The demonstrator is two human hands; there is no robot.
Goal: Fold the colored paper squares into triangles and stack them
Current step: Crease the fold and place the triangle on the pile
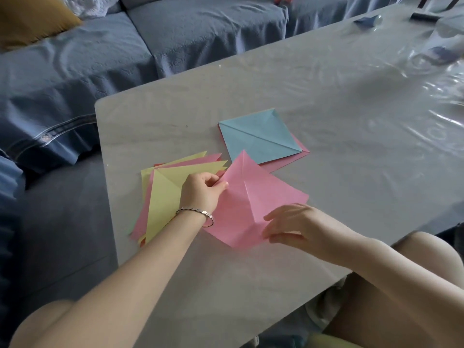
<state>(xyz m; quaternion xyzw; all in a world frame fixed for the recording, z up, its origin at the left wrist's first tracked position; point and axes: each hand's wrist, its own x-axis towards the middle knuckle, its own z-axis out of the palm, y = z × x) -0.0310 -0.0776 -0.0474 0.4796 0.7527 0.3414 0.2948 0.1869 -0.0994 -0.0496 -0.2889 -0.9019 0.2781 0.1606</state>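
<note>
A pink paper square (253, 197) lies unfolded on the grey table (326, 101), with creases across it. My left hand (203, 190) pinches its left corner between thumb and fingers. At the sheet's near right corner my right hand (296, 226) hovers with relaxed fingers and holds nothing. Left of the pink sheet sits a fanned stack of folded triangles (165, 197), yellow and pink. Behind it lies a blue creased square (258, 135) on top of a pink sheet (288, 160).
A clear plastic cover wrinkles over the table's right side (426, 79). A blue sofa (175, 36) runs behind and to the left, with a mustard cushion (30, 18). Small dark objects (424, 16) sit at the far right corner. My knees show at the bottom.
</note>
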